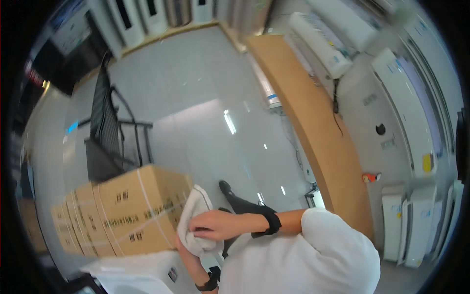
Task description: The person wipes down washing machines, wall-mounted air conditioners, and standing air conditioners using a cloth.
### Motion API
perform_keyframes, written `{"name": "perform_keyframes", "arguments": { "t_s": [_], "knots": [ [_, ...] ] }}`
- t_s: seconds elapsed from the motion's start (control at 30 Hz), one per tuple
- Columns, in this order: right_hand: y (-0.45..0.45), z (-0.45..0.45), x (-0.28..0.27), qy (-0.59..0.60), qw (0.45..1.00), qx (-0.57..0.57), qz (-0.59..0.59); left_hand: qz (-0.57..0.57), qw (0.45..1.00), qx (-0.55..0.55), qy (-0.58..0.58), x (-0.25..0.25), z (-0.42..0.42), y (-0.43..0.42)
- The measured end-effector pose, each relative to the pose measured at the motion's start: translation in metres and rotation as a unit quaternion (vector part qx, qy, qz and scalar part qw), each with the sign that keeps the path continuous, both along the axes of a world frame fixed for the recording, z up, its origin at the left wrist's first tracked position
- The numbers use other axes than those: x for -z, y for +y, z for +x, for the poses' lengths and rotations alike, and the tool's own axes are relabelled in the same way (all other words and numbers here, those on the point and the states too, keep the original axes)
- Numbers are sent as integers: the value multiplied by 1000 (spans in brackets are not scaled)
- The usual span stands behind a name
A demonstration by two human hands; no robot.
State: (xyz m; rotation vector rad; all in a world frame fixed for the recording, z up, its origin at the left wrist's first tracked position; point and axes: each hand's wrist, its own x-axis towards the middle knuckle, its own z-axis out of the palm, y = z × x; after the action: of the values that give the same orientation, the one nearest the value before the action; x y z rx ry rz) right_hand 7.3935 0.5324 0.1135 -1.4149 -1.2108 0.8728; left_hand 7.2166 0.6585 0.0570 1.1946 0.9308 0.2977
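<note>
We see the right hand [209,225] stretched leftward, fingers curled against a white cloth [193,208] low and left of centre. The left hand [181,246] points up from below, mostly covered (we cannot tell its grip). The cloth's long axis runs nearly vertical, narrow end upward.

Head camera: I'm up on the wearer's head, looking forward and down, wide!
Close in: right hand [210,226], low in view!
Far off: grey floor [191,73] reaching white units [126,22]!
</note>
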Motion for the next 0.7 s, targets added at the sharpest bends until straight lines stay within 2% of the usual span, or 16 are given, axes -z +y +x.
{"name": "perform_keyframes", "arguments": {
  "t_s": [0.03, 0.07, 0.1, 0.13, 0.2, 0.27, 0.3, 0.4, 0.5, 0.6, 0.63, 0.7],
  "knots": [
    [-18, 7, -7, -26, 999, 22, -5, -144, 987, 32, -57, 6, 18, -4],
    [-35, 13, -13, -52, 997, 54, 21, -287, 950, 66, -103, 11, 34, -10],
    [-53, 18, -18, -78, 992, 85, 45, -290, 945, 134, -68, 14, 47, -18],
    [-70, 22, -20, -103, 985, 119, 66, -263, 947, 173, -56, 23, 57, -24],
    [-101, 26, -20, -92, 984, 150, 33, -209, 945, 248, -38, 40, 76, -38],
    [-130, 36, -17, -103, 977, 183, 25, -209, 937, 274, -51, 47, 112, -55],
    [-144, 45, -4, -130, 967, 201, 88, -208, 934, 285, -56, 49, 133, -64],
    [-197, 75, 7, -161, 933, 304, 112, -213, 923, 315, -68, 48, 202, -100],
    [-272, 103, -6, -41, 901, 431, -11, -27, 908, 415, -46, 6, 285, -196],
    [-352, 132, 1, 88, 842, 532, 26, 0, 895, 442, -66, -17, 337, -288],
    [-379, 141, 1, 91, 827, 554, 16, 63, 887, 453, -61, -30, 349, -326],
    [-426, 152, -2, 104, 794, 598, -3, 98, 845, 507, -142, -26, 371, -383]
  ]
}}
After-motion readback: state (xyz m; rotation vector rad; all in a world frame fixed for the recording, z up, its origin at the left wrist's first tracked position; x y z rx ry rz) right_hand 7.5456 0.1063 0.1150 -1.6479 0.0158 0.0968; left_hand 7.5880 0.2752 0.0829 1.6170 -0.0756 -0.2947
